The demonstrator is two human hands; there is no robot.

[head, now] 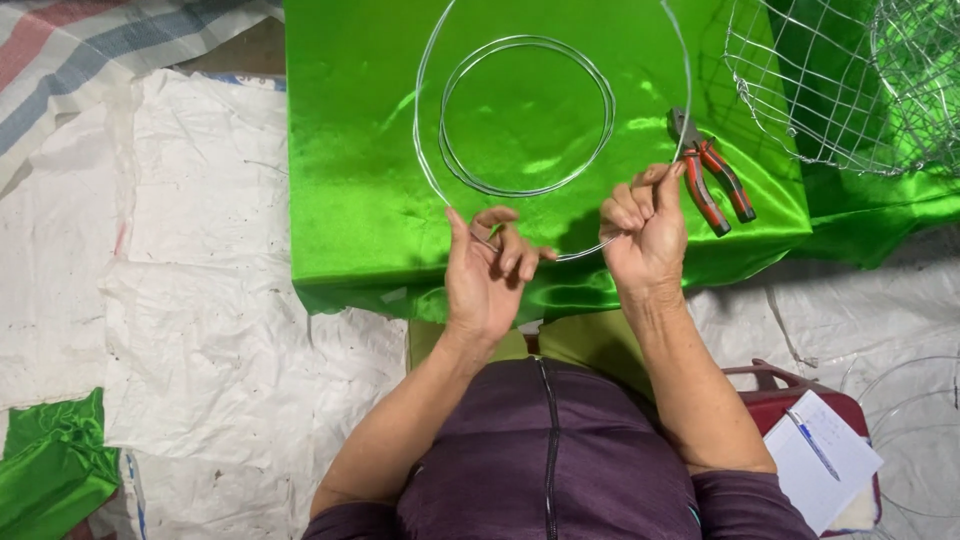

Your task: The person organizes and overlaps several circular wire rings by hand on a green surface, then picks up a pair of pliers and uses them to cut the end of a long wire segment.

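A glossy green satin cloth point(360, 200) is being used as the work surface. Over it, a large thin wire hoop point(422, 150) is being gripped at its near edge, the left hand point(487, 275) pinched shut, the right hand point(645, 235) fisted. A smaller wire ring point(527, 115) and red-handled pliers point(712, 172) are lying alongside.

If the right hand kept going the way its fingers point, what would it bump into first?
Probably the pliers with red handles. The right hand points up and slightly right across the green cloth, and they lie just beyond its fingers, though depth is unclear.

small wire ring point(527, 116) inside large wire hoop point(430, 170) on cloth point(350, 150), pliers point(712, 172) right, mesh basket point(830, 90) further right
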